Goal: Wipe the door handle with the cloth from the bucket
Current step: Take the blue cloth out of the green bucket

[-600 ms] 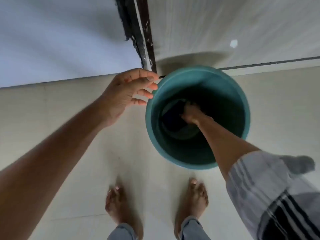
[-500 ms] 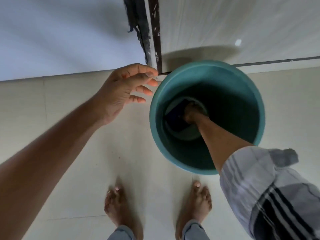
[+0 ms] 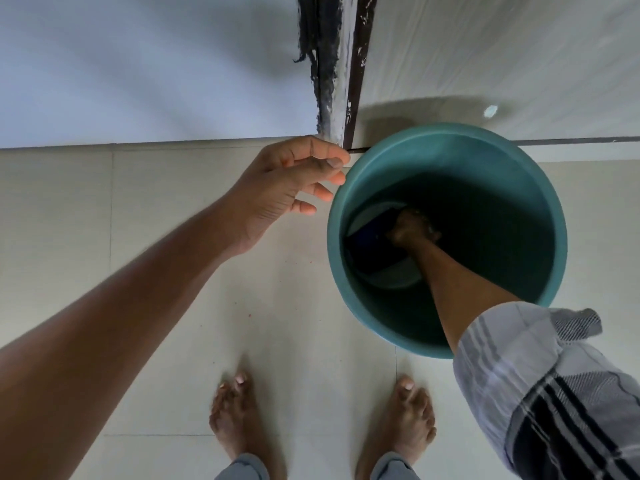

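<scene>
- Left hand (image 3: 284, 188) hovers just outside the bucket (image 3: 446, 147) rim, fingers loosely curled w/ nothing in them; not touching the rim as far as I can tell.
- Cloth (image 3: 372, 235), dark blue, lies at the bucket bottom, just left of the right hand (image 3: 412, 228); that hand is far nearer than the left.
- Right hand looks closed on the cloth's edge; fingertips hidden in the dark, so grip is a guess.
- Door handle not in view; cloth's shape and long axis hard to make out.

The bucket (image 3: 446, 244) stood on the floor (image 3: 173, 278) right of centre, against the wall's foot. The cloth (image 3: 372, 240) lay inside it at the bottom left, under the right hand (image 3: 412, 230). The left hand (image 3: 284, 188) hung just left of the rim. Two feet (image 3: 322, 420) stood at lower centre.
</scene>
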